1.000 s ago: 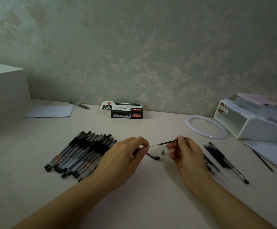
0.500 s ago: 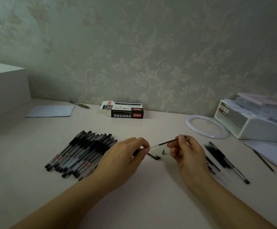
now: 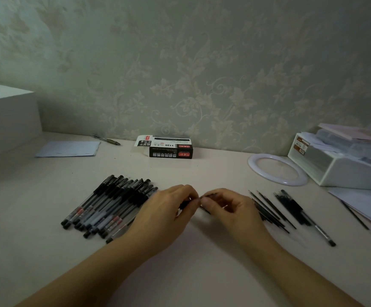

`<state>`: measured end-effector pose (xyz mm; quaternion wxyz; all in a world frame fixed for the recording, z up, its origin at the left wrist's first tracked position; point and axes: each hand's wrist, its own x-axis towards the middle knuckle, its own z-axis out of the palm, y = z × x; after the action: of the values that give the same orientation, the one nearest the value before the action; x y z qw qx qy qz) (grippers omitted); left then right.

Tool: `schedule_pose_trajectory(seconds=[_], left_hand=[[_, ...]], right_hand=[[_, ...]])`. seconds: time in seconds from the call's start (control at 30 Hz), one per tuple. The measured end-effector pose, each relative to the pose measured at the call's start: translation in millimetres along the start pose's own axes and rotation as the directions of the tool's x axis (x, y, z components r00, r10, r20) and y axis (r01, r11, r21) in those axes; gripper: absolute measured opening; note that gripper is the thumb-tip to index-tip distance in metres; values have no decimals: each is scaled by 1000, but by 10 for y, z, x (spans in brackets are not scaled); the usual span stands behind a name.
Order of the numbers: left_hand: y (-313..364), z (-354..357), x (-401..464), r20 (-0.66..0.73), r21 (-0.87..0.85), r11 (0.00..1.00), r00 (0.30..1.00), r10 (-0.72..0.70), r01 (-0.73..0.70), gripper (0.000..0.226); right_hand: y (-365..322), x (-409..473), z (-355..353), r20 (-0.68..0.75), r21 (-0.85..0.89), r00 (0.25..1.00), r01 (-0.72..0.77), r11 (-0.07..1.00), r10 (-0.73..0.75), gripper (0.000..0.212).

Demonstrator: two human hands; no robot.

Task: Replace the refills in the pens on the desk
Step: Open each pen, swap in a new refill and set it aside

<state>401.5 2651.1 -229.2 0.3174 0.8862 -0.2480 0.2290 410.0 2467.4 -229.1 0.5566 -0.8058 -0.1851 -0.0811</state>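
Both hands meet at table centre, fingertips pinching one pen between them

My left hand curls round the dark pen barrel; my right hand pinches its other end, fingertips nearly touching the left's. The pen is mostly hidden, so I cannot tell how far the refill sits inside. Pile of capped pens lies just left of my left hand on the table. Loose black refills lie right of my right hand, one more pen beyond them. Pen box stands near the wall
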Motion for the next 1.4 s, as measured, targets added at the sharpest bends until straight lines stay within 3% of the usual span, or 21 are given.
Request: schedule_pose_trajectory(seconds=[0.1, 0.2, 0.3, 0.37, 0.47, 0.53, 0.63, 0.73, 1.0, 1.4], left_hand=[[-33, 0, 3, -24, -7, 999, 999, -33, 33, 13], [-29, 2, 6, -26, -5, 999, 999, -39, 39, 12], [-22, 6, 5, -12, 6, 999, 999, -34, 34, 14], [-18, 3, 3, -8, 16, 999, 999, -31, 31, 16], [-14, -7, -9, 3, 33, 999, 1000, -30, 30, 18], [-20, -3, -20, 8, 54, 998, 999, -34, 33, 18], [-28, -4, -29, 17, 85, 995, 998, -54, 52, 17], [-35, -5, -26, 20, 93, 994, 998, -60, 58, 17], [8, 7, -17, 58, 97, 995, 998, -6, 0, 16], [-28, 29, -1, 94, 129, 990, 995, 34, -47, 22]], right_hand=[[32, 13, -20, -127, -60, 991, 25, 998, -32, 27], [127, 43, -93, -268, -275, 957, 35, 961, -111, 9], [214, 72, -130, -228, -469, 966, 2, 883, -123, 13], [263, 80, -135, -167, -520, 984, -30, 854, -67, 18], [282, 75, -130, -116, -552, 992, -20, 834, -53, 8], [275, 75, -137, -148, -500, 987, -25, 866, -58, 6], [215, 83, -158, -232, -159, 973, -25, 987, -13, 10], [137, 72, -137, -155, 86, 988, 19, 996, -6, 13], [122, 52, -101, 63, 120, 997, 44, 992, -52, 18], [143, 44, -105, 73, 81, 996, 45, 996, -51, 15]])
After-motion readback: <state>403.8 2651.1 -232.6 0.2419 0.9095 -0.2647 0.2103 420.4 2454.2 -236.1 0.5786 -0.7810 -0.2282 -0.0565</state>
